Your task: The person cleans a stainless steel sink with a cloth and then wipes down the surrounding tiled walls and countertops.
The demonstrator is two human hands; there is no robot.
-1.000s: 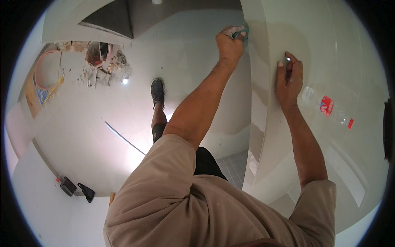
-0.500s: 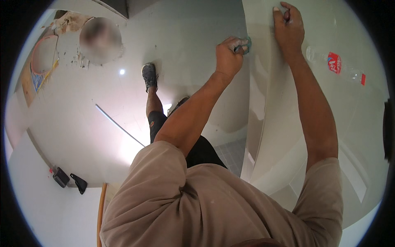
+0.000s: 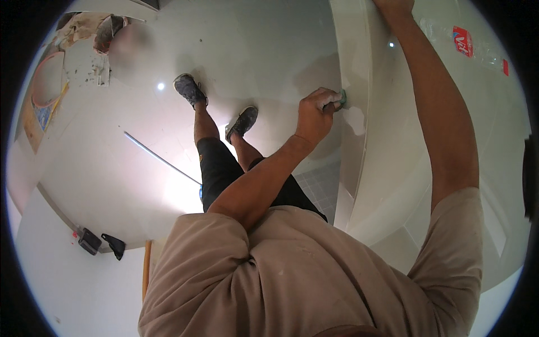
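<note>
My left hand [image 3: 319, 113] is closed round a small green pad [image 3: 343, 98], only part of which shows past the fingers. It holds the pad against the side face of a long pale ledge [image 3: 353, 62], close to its outer edge. White dust or paste coats the fingertips. Just below the pad, a whitish patch [image 3: 353, 121] marks that face. My right hand [image 3: 396, 8] rests at the top of the ledge, cut off by the picture's upper edge. Its fingers are out of sight, so whether it holds anything does not show.
On the pale surface right of my arm lies a clear plastic bottle [image 3: 487, 56] with a red label. A thin rod [image 3: 160, 156] lies across the floor. Debris and a brown sack [image 3: 84, 29] sit at far left. Dark items [image 3: 88, 240] are by the left wall.
My left hand has moved down along the ledge with the green pad. My right hand has gone up, mostly out of view. The view has shifted, and both my shoes now show fully.
</note>
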